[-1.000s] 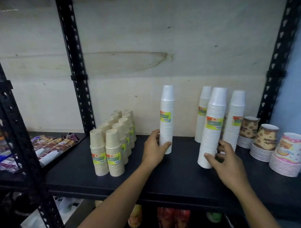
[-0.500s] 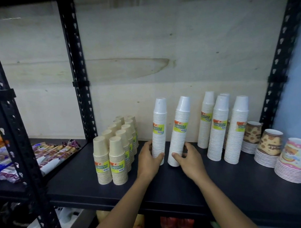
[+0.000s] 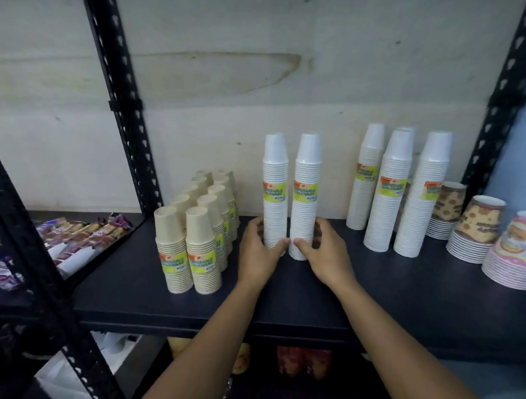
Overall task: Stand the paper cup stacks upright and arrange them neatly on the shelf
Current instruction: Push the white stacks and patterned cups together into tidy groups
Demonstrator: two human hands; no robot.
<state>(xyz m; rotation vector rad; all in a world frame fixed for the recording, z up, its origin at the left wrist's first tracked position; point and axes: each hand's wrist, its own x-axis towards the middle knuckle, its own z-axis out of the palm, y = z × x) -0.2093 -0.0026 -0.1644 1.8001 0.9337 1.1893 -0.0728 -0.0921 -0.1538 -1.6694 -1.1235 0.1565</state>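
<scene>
Two upright white cup stacks (image 3: 290, 197) side by side on shelf (image 3: 402, 281), gripped at bases by left hand (image 3: 258, 253) and right hand (image 3: 325, 255).

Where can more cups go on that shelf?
Bare shelf lies in front, and between the two held white stacks and the right white stacks. It's crowded by the tan stacks and the patterned cups.
</scene>
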